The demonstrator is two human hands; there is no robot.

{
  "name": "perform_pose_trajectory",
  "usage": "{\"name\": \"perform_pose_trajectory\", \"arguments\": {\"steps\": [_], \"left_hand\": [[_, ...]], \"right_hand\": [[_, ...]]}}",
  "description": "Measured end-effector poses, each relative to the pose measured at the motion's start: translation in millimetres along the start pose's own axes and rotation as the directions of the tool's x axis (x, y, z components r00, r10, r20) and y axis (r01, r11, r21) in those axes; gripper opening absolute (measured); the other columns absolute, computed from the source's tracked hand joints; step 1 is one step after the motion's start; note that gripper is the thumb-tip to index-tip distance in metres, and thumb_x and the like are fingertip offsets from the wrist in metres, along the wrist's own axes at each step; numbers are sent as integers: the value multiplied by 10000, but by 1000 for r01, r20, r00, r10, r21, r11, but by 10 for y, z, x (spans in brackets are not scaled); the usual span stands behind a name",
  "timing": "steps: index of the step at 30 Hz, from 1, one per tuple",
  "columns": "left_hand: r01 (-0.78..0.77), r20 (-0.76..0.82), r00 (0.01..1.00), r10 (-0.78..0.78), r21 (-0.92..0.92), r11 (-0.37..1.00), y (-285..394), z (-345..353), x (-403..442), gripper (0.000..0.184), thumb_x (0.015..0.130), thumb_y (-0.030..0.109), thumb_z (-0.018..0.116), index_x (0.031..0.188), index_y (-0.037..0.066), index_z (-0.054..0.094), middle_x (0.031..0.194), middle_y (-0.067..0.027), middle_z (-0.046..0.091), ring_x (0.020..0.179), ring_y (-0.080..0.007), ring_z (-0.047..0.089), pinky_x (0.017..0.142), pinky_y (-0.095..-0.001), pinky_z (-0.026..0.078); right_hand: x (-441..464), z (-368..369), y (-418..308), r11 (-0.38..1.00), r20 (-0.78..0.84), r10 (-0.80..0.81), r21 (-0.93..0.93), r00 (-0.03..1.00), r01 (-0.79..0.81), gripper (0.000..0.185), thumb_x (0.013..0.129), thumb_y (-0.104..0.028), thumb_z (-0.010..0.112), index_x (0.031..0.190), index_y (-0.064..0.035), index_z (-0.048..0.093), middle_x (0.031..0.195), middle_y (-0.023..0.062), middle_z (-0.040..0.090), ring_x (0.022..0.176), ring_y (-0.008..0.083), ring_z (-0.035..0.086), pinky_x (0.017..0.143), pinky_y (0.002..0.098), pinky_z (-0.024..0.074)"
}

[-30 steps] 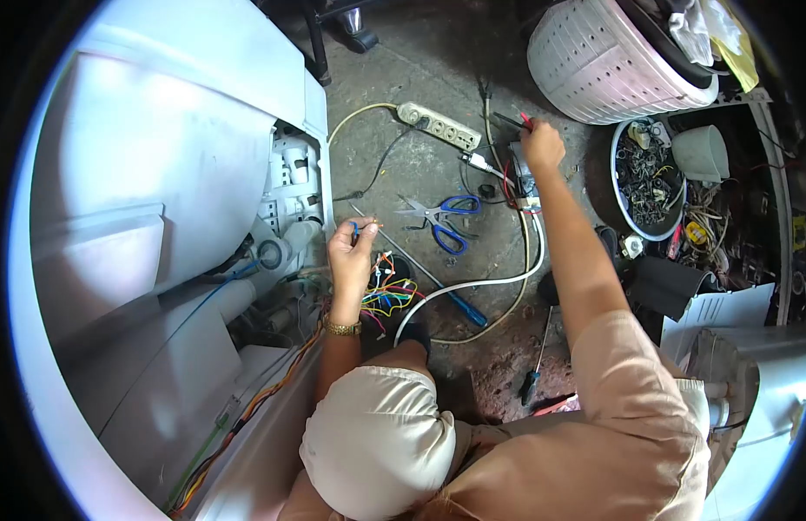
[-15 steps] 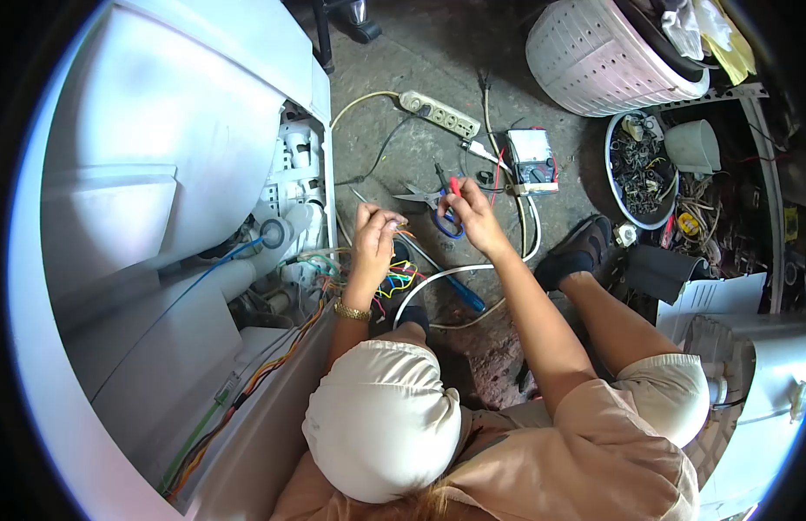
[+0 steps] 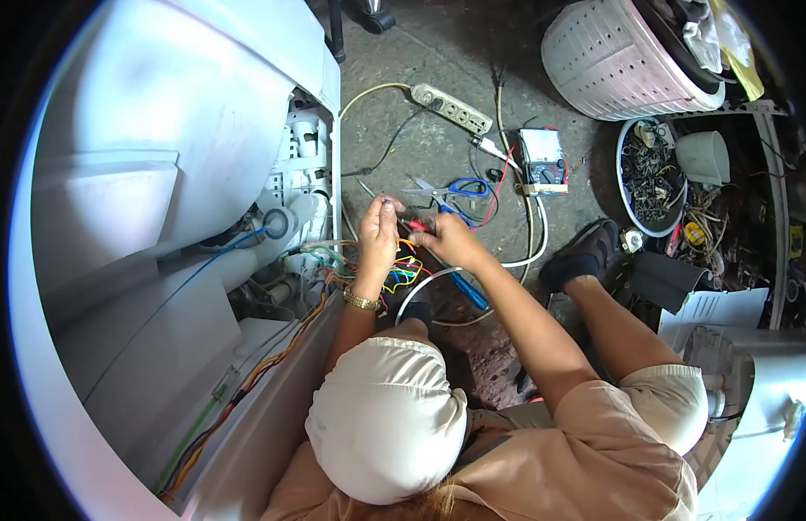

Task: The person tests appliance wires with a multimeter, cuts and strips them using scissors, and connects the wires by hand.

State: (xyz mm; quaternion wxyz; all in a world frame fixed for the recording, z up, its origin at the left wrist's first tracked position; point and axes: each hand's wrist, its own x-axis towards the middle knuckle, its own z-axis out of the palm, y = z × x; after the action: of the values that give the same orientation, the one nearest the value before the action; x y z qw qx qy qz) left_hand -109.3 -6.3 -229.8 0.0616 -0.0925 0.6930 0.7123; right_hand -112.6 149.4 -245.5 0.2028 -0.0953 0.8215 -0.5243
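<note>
My left hand (image 3: 379, 236) is closed on the ends of thin coloured wires (image 3: 406, 267), which hang from the opened white appliance at left. What the fingertips pinch is partly hidden. Close beside it, my right hand (image 3: 452, 242) grips a red multimeter probe (image 3: 418, 226) with a dark part alongside, both pointing toward the left fingers. Whether probe and wires touch, I cannot tell. The multimeter (image 3: 543, 160) lies on the floor with red and black leads. Blue-handled scissors (image 3: 465, 187) rest just beyond my hands, and a screwdriver with a blue handle (image 3: 469, 291) lies below them.
The white appliance (image 3: 203, 104) takes up the left side, a wiring bundle (image 3: 247, 391) along its edge. A power strip (image 3: 452, 108) lies ahead. At right are a perforated white drum (image 3: 598, 65), a basin of small parts (image 3: 623, 180) and a grey cup (image 3: 703, 158).
My right hand has moved left and down with the probe, from above the scissors to beside my left hand. The scissors' handles now show. The whole view has shifted slightly.
</note>
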Motion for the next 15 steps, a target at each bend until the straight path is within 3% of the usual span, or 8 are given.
{"name": "perform_pose_trajectory", "arguments": {"steps": [1, 4, 5, 6, 8, 9, 11, 15], "left_hand": [[76, -19, 997, -76, 9, 997, -12, -32, -10, 245, 973, 218, 423, 845, 47, 543, 655, 29, 471, 499, -37, 391, 463, -199, 332], [-28, -64, 997, 33, 69, 997, -192, -17, 64, 242, 966, 210, 431, 875, 31, 567, 711, -2, 525, 603, -54, 442, 562, -207, 381], [97, -6, 995, -97, 102, 990, -152, -74, 46, 178, 945, 155, 469, 935, 16, 581, 782, -17, 563, 691, -65, 470, 645, -214, 403], [102, -23, 995, -101, 66, 993, -127, -61, 33, 153, 935, 133, 484, 953, 14, 577, 791, -15, 564, 684, -66, 470, 640, -214, 405], [106, -52, 993, -106, -8, 994, -121, -10, 40, 125, 914, 90, 514, 990, 9, 571, 808, -9, 568, 670, -66, 471, 630, -213, 410], [199, -64, 976, -210, -142, 970, -131, -34, 52, 160, 874, 37, 564, 1030, 3, 552, 843, -17, 583, 659, -68, 491, 619, -208, 424], [225, -41, 971, -234, -154, 962, -143, -41, 65, 183, 864, 36, 582, 1039, -2, 544, 844, -27, 592, 650, -69, 504, 610, -208, 434], [258, -11, 965, -264, -161, 953, -106, -43, 60, 207, 853, 38, 605, 1042, -14, 540, 813, -36, 607, 633, -82, 537, 596, -210, 450]], "right_hand": [[-32, -26, 85, 995, 137, 82, -74, 987, -72, 273, 798, -271, 677, 917, -33, 611, 725, 192, 603, 728, 335, 628, 663, 412, 462], [-73, -120, -72, 990, -166, 65, 131, 984, -43, 305, 826, -255, 634, 1014, -56, 499, 857, 199, 607, 833, 382, 604, 726, 425, 452], [-16, -185, -37, 969, -67, 220, 131, 973, -210, 318, 852, -242, 591, 1043, -74, 401, 963, 214, 592, 899, 403, 582, 764, 426, 443], [19, -203, -19, 973, -113, 188, 154, 976, -170, 280, 868, -230, 565, 1019, -61, 399, 918, 220, 589, 882, 409, 582, 749, 434, 442], [83, -241, -35, 995, -151, 27, 99, 988, -12, 198, 876, -164, 560, 986, -57, 434, 674, 66, 541, 608, 171, 545, 580, 322, 429], [107, -265, -65, 999, -127, -3, 42, 992, 9, 207, 872, -177, 566, 988, -56, 444, 722, 110, 567, 677, 248, 562, 611, 366, 435], [139, -300, -128, 996, -72, -58, -71, 996, 53, 229, 864, -203, 578, 994, -53, 464, 819, 200, 619, 814, 401, 597, 672, 453, 447], [117, -341, -180, 999, -37, -49, -17, 998, 49, 186, 854, -210, 596, 978, -92, 525, 777, 162, 636, 774, 372, 611, 642, 453, 451]]}}
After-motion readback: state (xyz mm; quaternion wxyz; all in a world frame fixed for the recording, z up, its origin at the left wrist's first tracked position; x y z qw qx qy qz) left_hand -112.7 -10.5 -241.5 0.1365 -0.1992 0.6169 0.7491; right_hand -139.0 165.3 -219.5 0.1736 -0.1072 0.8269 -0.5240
